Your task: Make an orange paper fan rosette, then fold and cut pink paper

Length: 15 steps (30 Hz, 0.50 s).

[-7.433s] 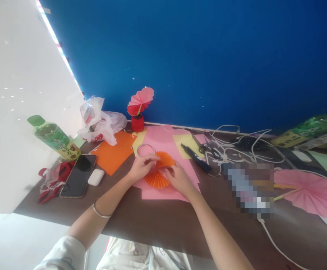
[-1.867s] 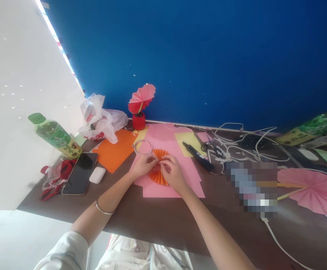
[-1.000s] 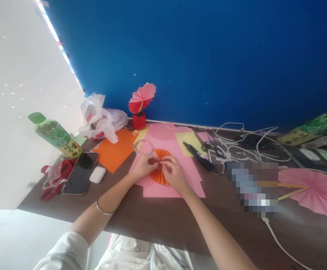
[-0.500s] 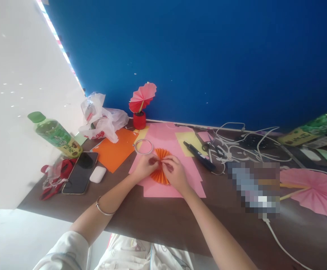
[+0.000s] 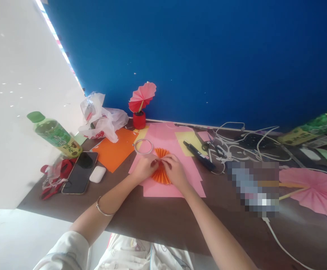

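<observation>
An orange pleated paper rosette (image 5: pixel 161 174) is spread over pink paper sheets (image 5: pixel 174 190) in front of me. My left hand (image 5: pixel 146 168) pinches it near its centre from the left side. From the right, the fingers of my right hand (image 5: pixel 175 168) are pressed together on the same centre. The fingertips of both hands meet there and hide the middle of the folds. A silver ring-shaped bangle (image 5: pixel 143 152) lies just beyond my left hand, on the papers.
Left: green-capped bottle (image 5: pixel 56 135), phone (image 5: pixel 80 173), white earbud case (image 5: pixel 97 174), plastic bag (image 5: pixel 107 123), orange paper (image 5: pixel 116 150). Behind stands a red pot (image 5: pixel 139 120) with a pink paper fan (image 5: pixel 143 96). Right: black pen-shaped tool (image 5: pixel 199 156), tangled white cables (image 5: pixel 229 150), pink pleated fan (image 5: pixel 318 191).
Both hands stay at the rosette's centre. The right fingers have shifted slightly and lie a little flatter against the folds. The other things have not moved.
</observation>
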Each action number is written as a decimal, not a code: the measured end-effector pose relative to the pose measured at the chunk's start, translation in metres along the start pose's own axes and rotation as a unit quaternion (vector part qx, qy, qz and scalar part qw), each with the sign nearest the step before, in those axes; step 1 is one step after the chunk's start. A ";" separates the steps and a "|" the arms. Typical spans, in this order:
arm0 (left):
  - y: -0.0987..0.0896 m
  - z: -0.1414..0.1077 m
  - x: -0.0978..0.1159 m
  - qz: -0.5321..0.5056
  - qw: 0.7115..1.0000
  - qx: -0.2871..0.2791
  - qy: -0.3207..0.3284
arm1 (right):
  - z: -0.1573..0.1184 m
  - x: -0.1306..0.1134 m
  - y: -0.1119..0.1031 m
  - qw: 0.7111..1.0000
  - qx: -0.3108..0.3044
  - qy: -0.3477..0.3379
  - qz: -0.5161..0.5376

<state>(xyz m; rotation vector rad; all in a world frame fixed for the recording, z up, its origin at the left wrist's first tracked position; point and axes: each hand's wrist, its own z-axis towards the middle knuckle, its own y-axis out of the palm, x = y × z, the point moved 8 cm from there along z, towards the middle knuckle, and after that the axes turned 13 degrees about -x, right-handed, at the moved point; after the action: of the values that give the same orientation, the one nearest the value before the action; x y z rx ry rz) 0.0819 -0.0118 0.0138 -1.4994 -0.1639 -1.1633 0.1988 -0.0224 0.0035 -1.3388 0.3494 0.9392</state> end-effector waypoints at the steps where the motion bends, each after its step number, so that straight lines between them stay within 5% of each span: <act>1: 0.000 0.000 -0.001 0.002 1.000 0.000 -0.002 | 0.000 0.000 0.000 1.000 -0.001 0.002 0.002; 15: 0.002 0.000 -0.002 0.012 1.000 0.013 -0.005 | 0.000 0.000 0.001 1.000 -0.002 0.004 0.003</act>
<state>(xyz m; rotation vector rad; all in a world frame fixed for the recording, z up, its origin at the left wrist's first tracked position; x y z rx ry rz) 0.0819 -0.0115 0.0112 -1.4811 -0.1656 -1.1309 0.1980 -0.0221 0.0029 -1.3451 0.3580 0.9407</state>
